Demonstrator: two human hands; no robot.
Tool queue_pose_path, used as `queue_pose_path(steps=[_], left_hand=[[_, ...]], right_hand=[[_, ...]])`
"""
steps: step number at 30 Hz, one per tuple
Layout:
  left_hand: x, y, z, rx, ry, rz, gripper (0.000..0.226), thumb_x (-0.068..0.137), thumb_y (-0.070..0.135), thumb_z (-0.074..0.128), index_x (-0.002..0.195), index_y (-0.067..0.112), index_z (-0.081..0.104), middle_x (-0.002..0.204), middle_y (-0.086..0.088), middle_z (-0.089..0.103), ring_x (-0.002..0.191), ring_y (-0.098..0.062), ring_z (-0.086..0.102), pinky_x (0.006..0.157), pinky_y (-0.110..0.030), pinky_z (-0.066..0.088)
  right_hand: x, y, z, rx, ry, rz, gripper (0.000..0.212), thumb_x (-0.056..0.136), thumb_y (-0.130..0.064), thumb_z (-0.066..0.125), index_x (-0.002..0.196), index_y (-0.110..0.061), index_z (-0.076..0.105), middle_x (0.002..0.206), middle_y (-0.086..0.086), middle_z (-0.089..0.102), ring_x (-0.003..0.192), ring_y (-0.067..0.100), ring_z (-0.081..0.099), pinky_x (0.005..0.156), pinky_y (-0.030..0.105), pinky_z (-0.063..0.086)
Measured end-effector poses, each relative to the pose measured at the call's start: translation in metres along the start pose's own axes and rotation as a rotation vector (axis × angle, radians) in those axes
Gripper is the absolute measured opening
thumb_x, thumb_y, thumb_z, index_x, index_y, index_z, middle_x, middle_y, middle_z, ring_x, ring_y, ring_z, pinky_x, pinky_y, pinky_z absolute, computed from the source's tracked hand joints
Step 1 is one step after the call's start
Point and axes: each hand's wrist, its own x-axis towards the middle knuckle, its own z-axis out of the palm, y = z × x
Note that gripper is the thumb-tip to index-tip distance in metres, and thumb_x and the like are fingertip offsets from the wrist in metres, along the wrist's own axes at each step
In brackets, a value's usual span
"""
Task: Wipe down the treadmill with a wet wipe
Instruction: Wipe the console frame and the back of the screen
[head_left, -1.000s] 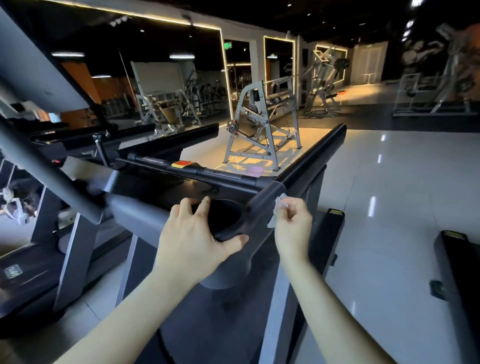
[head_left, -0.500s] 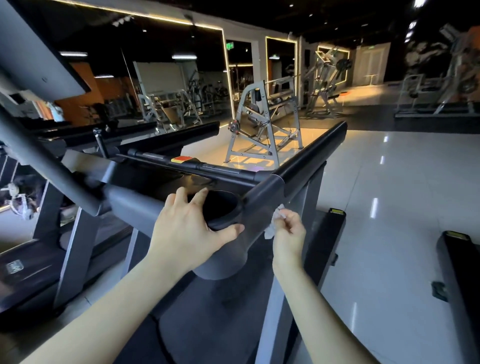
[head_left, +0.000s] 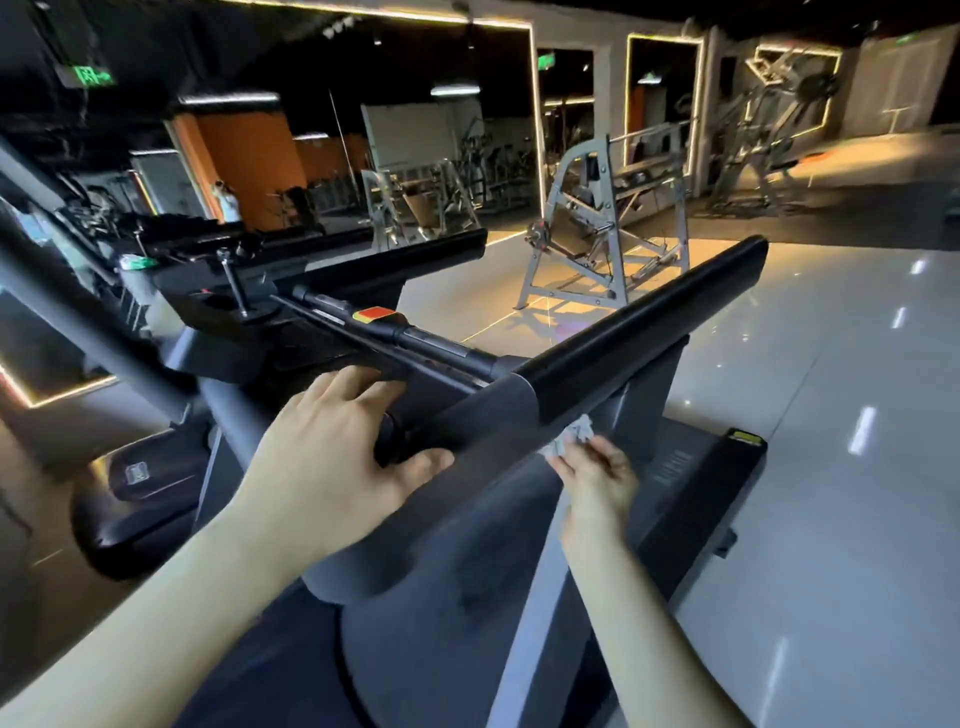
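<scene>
The dark treadmill fills the middle of the head view, its black right handrail (head_left: 639, 338) running up and to the right. My left hand (head_left: 332, 441) rests over the round cup holder on the console, fingers spread and thumb against the rail's grey near end. My right hand (head_left: 597, 478) pinches a crumpled white wet wipe (head_left: 574, 436) and presses it to the underside of the right handrail, just below where grey meets black. A crossbar with a red stop tab (head_left: 376, 314) lies beyond my left hand.
Another treadmill (head_left: 332, 265) stands to the left. A silver weight machine (head_left: 608, 234) sits on the shiny floor ahead, with more gym machines and mirrored walls behind. The treadmill's deck end (head_left: 727, 467) lies at the lower right, with bare tiled floor beyond.
My right hand with the wipe has slid down from the side of the handrail to its underside. My left hand stays on the cup holder. The view has tilted and shifted left.
</scene>
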Motion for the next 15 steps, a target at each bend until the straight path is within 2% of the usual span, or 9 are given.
queue_pose_path(steps=[2, 4, 6, 7, 9, 11, 13, 15], left_hand=[[0.007, 0.015, 0.008, 0.149, 0.001, 0.052, 0.087, 0.076, 0.080, 0.040, 0.127, 0.016, 0.067, 0.127, -0.004, 0.064, 0.119, -0.029, 0.057, 0.103, -0.043, 0.047], [0.013, 0.027, 0.014, 0.252, -0.047, 0.059, 0.085, 0.074, 0.081, 0.037, 0.117, 0.016, 0.071, 0.116, -0.003, 0.068, 0.113, -0.028, 0.061, 0.100, -0.041, 0.048], [0.018, 0.037, 0.016, 0.337, -0.153, 0.023, 0.078, 0.071, 0.085, 0.038, 0.108, 0.024, 0.070, 0.106, 0.004, 0.070, 0.107, -0.023, 0.063, 0.095, -0.036, 0.048], [0.020, 0.040, 0.017, 0.352, -0.187, 0.006, 0.073, 0.071, 0.086, 0.040, 0.104, 0.027, 0.068, 0.101, 0.007, 0.070, 0.105, -0.020, 0.063, 0.092, -0.034, 0.048], [0.021, 0.041, 0.015, 0.309, -0.198, -0.012, 0.064, 0.069, 0.085, 0.046, 0.095, 0.031, 0.067, 0.094, 0.011, 0.068, 0.102, -0.018, 0.062, 0.087, -0.032, 0.046], [0.021, 0.038, 0.014, 0.256, -0.207, -0.016, 0.059, 0.068, 0.085, 0.049, 0.088, 0.031, 0.063, 0.087, 0.014, 0.064, 0.101, -0.016, 0.060, 0.085, -0.032, 0.045], [0.023, 0.038, 0.013, 0.242, -0.230, -0.024, 0.063, 0.065, 0.088, 0.040, 0.085, 0.032, 0.060, 0.081, 0.016, 0.058, 0.100, -0.014, 0.058, 0.084, -0.032, 0.044], [0.023, 0.040, 0.013, 0.233, -0.238, -0.043, 0.064, 0.063, 0.089, 0.036, 0.083, 0.033, 0.058, 0.077, 0.016, 0.053, 0.100, -0.013, 0.056, 0.083, -0.030, 0.041]], right_hand=[[-0.001, -0.001, 0.000, -0.005, 0.003, 0.046, 0.017, 0.090, 0.012, 0.068, 0.088, -0.004, 0.065, 0.084, 0.013, 0.064, 0.077, 0.024, 0.062, 0.066, 0.027, 0.060], [-0.034, 0.011, -0.004, -0.071, -0.123, 0.116, 0.013, 0.091, 0.013, 0.065, 0.086, 0.001, 0.065, 0.079, 0.014, 0.062, 0.068, 0.022, 0.059, 0.069, 0.032, 0.060], [-0.071, 0.018, -0.011, -0.200, -0.280, 0.115, 0.006, 0.092, 0.013, 0.064, 0.088, 0.009, 0.062, 0.071, 0.012, 0.065, 0.062, 0.022, 0.065, 0.071, 0.037, 0.061], [-0.080, 0.016, -0.014, -0.264, -0.345, 0.091, 0.004, 0.092, 0.012, 0.064, 0.089, 0.012, 0.062, 0.069, 0.011, 0.067, 0.063, 0.023, 0.068, 0.071, 0.036, 0.061], [-0.067, 0.007, -0.015, -0.329, -0.393, 0.041, 0.004, 0.092, 0.013, 0.063, 0.089, 0.013, 0.061, 0.069, 0.008, 0.069, 0.064, 0.018, 0.069, 0.067, 0.026, 0.057], [-0.028, -0.011, -0.006, -0.332, -0.328, -0.033, 0.006, 0.093, 0.010, 0.064, 0.089, 0.006, 0.064, 0.071, 0.004, 0.070, 0.064, 0.012, 0.067, 0.066, 0.020, 0.052], [0.020, -0.033, 0.007, -0.318, -0.190, -0.139, 0.006, 0.092, 0.002, 0.068, 0.092, -0.004, 0.069, 0.076, 0.005, 0.070, 0.068, 0.012, 0.067, 0.070, 0.025, 0.053], [0.048, -0.046, 0.018, -0.313, -0.047, -0.170, 0.007, 0.095, 0.003, 0.064, 0.099, -0.002, 0.067, 0.078, 0.001, 0.067, 0.065, 0.002, 0.065, 0.066, 0.015, 0.050]])
